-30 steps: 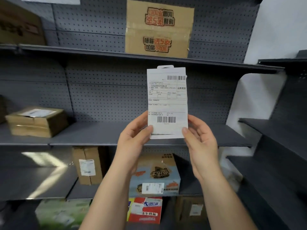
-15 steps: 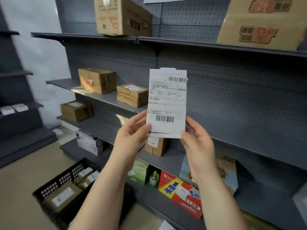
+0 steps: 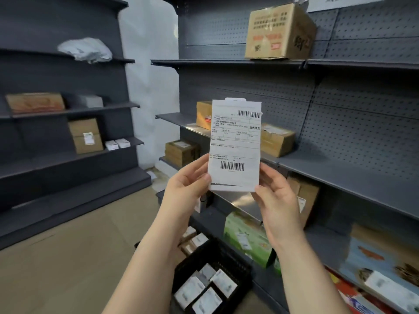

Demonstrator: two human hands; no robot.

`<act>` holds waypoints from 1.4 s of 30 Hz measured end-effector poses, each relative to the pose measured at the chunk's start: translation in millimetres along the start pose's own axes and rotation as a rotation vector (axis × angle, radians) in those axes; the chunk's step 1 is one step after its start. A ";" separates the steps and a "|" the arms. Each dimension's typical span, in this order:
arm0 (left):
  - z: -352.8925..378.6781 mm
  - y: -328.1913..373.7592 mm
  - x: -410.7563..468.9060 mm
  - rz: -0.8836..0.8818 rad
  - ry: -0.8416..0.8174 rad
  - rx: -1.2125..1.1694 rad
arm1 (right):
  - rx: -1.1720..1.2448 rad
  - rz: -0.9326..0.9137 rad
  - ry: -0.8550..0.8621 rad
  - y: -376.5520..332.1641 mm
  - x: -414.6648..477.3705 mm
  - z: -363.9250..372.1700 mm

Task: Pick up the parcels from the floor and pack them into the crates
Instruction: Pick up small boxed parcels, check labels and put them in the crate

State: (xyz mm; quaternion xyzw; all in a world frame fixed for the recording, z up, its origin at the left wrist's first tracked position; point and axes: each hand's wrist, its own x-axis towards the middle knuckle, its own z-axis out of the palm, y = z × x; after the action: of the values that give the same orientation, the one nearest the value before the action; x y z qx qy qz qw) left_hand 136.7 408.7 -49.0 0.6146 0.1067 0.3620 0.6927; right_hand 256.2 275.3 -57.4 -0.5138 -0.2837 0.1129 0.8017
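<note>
I hold a flat white parcel (image 3: 235,143) upright at chest height, its shipping label with two barcodes facing me. My left hand (image 3: 188,180) pinches its lower left edge between thumb and fingers. My right hand (image 3: 275,193) grips the lower right edge the same way. Below my forearms a black plastic crate (image 3: 235,259) stands on the floor, holding several small labelled parcels (image 3: 205,288). More small boxes (image 3: 195,239) lie just beyond the crate's far rim.
Dark grey shelving (image 3: 340,175) runs along the right with cardboard boxes (image 3: 277,31) and a green carton (image 3: 247,241) on it. Another shelf unit (image 3: 68,109) stands at the left with boxes and a grey bag. Beige floor (image 3: 68,257) lies between them.
My view has swung to the left along the shelves, bringing the left shelf unit and the crate below into view. Both hands keep the same hold on the white parcel.
</note>
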 end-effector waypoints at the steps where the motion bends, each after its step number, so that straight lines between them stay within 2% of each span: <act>1: -18.2 1.4 2.2 0.006 0.008 0.009 | 0.002 0.001 -0.007 7.9 -0.4 17.6; 8: -123.1 -3.7 23.1 -0.043 0.082 0.047 | -0.013 0.096 -0.005 65.4 4.6 110.9; 15: -174.3 -24.8 57.7 -0.120 0.126 0.114 | -0.056 0.164 0.013 114.7 28.8 150.5; 20: -186.6 -40.8 103.9 -0.135 0.144 0.168 | -0.073 0.183 -0.005 141.4 72.1 159.4; 24: -193.1 -41.7 156.5 -0.123 0.131 0.226 | -0.175 0.163 -0.137 151.1 122.6 163.2; 32: -184.8 -41.4 265.4 -0.050 0.121 0.217 | -0.143 0.019 -0.211 152.1 236.5 171.7; 42: -182.6 -92.0 354.3 -0.066 0.102 0.179 | -0.181 0.039 -0.140 194.9 311.8 160.8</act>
State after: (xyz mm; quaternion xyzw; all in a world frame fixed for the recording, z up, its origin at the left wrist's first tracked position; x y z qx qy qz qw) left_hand 316.0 775.8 -69.6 0.6509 0.1941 0.3587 0.6402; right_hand 439.6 631.9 -74.8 -0.5805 -0.3377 0.1381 0.7279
